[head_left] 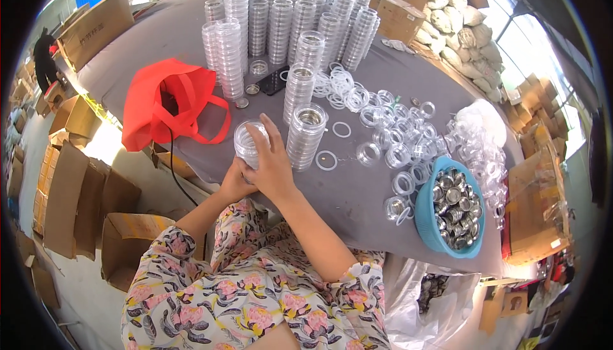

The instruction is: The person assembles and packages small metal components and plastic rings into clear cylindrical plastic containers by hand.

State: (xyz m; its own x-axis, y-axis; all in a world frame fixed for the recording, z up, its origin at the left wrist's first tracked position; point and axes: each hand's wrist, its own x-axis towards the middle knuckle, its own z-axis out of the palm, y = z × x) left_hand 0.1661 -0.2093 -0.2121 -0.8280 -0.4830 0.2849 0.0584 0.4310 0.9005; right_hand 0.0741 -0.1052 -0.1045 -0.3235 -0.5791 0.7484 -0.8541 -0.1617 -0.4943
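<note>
Close to the table's near edge, my left hand (236,181) wraps round the lower part of a short stack of clear round plastic cases (244,138). My right hand (271,163) grips the same stack from its right side, fingers reaching up toward the rim. Part of the stack is hidden behind my fingers. Just right of my right hand stands a taller stack of clear cases (305,139) with a metallic piece visible in its top. Another tall stack (299,88) rises behind it. Two flat white rings (326,160) lie to the right.
A red bag (172,104) sits at the left. Many tall case stacks (278,31) fill the far side, near a dark phone (274,82). Loose clear rings (396,130) spread rightward. A blue basket (424,222) holds silver metal lids (454,203). Cardboard boxes (70,203) stand left.
</note>
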